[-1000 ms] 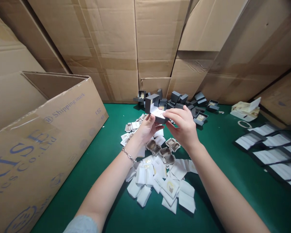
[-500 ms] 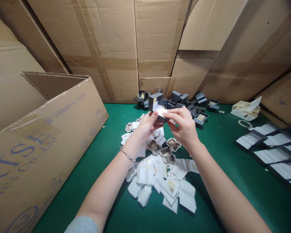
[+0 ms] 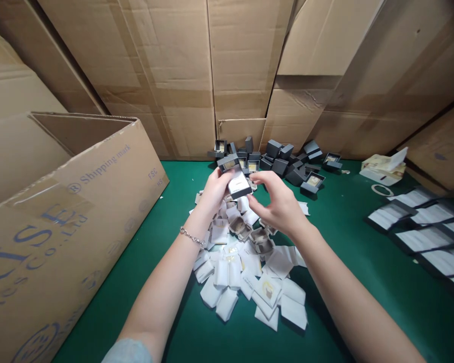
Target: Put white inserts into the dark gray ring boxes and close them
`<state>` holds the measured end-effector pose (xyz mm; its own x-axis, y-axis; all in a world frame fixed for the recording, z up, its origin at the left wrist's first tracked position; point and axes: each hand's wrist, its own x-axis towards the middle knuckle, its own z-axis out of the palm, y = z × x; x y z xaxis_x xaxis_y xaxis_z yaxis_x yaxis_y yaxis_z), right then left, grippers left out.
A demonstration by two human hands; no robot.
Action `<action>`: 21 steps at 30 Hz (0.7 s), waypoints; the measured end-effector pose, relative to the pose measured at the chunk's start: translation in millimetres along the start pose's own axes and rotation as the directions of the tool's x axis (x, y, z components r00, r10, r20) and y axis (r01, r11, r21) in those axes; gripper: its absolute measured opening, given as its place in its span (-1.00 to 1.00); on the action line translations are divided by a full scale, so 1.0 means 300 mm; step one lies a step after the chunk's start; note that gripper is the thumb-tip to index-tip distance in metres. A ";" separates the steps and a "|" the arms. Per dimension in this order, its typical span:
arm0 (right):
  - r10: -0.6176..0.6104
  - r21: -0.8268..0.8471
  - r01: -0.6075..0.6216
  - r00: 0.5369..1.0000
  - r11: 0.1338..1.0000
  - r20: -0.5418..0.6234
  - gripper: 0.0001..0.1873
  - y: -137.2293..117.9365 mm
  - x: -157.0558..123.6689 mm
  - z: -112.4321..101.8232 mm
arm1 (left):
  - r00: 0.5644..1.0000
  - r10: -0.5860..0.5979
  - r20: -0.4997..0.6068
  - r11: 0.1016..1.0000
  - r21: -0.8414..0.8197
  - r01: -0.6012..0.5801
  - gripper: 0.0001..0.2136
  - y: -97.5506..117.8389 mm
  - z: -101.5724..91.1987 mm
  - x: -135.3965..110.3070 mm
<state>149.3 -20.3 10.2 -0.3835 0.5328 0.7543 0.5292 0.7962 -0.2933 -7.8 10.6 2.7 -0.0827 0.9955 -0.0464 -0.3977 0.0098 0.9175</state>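
My left hand (image 3: 215,191) grips a small dark grey jewellery box (image 3: 236,180), its lid open and its white inside tilted toward me. My right hand (image 3: 279,206) is off the box, fingers spread, with the fingertips close to the box's lower corner. Below both hands lies a loose heap of white pads and card pieces (image 3: 227,282), mixed with several open grey-brown box inserts (image 3: 261,241). Behind the hands stand several dark grey boxes (image 3: 280,162), some open and some shut. A chain bracelet (image 3: 192,237) circles my left wrist.
A large open cardboard carton (image 3: 71,201) fills the left side of the green work surface (image 3: 363,302). Flattened cardboard (image 3: 166,75) stands along the back. Dark trays of white cards (image 3: 423,239) lie at right, with a paper bundle (image 3: 382,170) and a pale ring (image 3: 382,190) behind them.
My right hand has let go of the box and opened. My left hand has carried the box left and tilted it, and the white pads have shifted slightly.
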 end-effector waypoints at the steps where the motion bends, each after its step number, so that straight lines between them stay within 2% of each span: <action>1: -0.004 0.004 0.005 0.995 1.000 -0.096 -0.79 -0.007 -0.004 0.007 | 0.999 0.014 -0.032 1.000 -0.018 -0.014 -0.80 0.001 -0.007 0.008; 2: -0.010 0.009 0.012 0.986 1.000 -0.166 -0.88 -0.014 -0.008 0.016 | 0.998 0.023 -0.059 0.999 -0.032 -0.025 -0.79 0.005 -0.014 0.015; 3: -0.014 0.013 0.017 0.983 1.000 -0.182 -0.95 -0.022 -0.012 0.026 | 0.996 0.037 -0.081 0.998 -0.048 -0.041 -0.79 0.010 -0.021 0.020; 4: -0.012 0.011 0.013 0.992 1.000 -0.129 -0.96 -0.030 -0.016 0.038 | 0.994 0.049 -0.099 0.996 -0.064 -0.056 -0.80 0.016 -0.027 0.023; 5: 0.001 -0.002 -0.001 1.000 1.000 -0.012 -0.91 -0.037 -0.019 0.052 | 0.992 0.061 -0.114 0.994 -0.082 -0.071 -0.80 0.023 -0.032 0.025; 6: 0.025 -0.030 -0.021 0.989 0.999 0.144 -0.87 -0.043 -0.023 0.067 | 0.989 0.073 -0.126 0.991 -0.103 -0.087 -0.81 0.029 -0.036 0.026; 8: 0.092 -0.122 -0.042 0.898 0.992 0.431 -0.81 -0.048 -0.032 0.100 | 0.986 0.089 -0.139 0.983 -0.146 -0.110 -0.82 0.038 -0.043 0.026; 10: 0.114 -0.192 -0.002 0.810 0.981 0.575 -0.79 -0.045 -0.045 0.135 | 0.986 0.090 -0.138 0.978 -0.175 -0.113 -0.82 0.041 -0.048 0.028; 11: 0.099 -0.207 0.033 0.796 0.978 0.597 -0.80 -0.042 -0.053 0.152 | 0.987 0.083 -0.136 0.977 -0.182 -0.107 -0.83 0.040 -0.049 0.030; 14: 0.053 -0.235 0.105 0.811 0.966 0.583 -0.81 -0.037 -0.084 0.189 | 0.993 0.050 -0.109 0.980 -0.186 -0.069 -0.83 0.034 -0.052 0.033; 18: 0.134 -0.278 0.051 0.786 0.959 0.604 -0.73 -0.048 -0.121 0.212 | 1.000 0.021 -0.012 0.985 -0.168 -0.022 -0.81 0.027 -0.050 0.027; 21: 0.171 -0.277 0.014 0.758 0.961 0.629 -0.64 -0.057 -0.138 0.222 | 1.000 -0.011 0.017 0.992 -0.129 0.013 -0.82 0.023 -0.045 0.020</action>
<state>105.8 -36.8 -55.2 -0.6768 0.7203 0.1522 0.7129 0.6928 -0.1085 -23.5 15.4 3.4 -0.0626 0.9968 -0.0496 -0.5137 0.0105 0.8579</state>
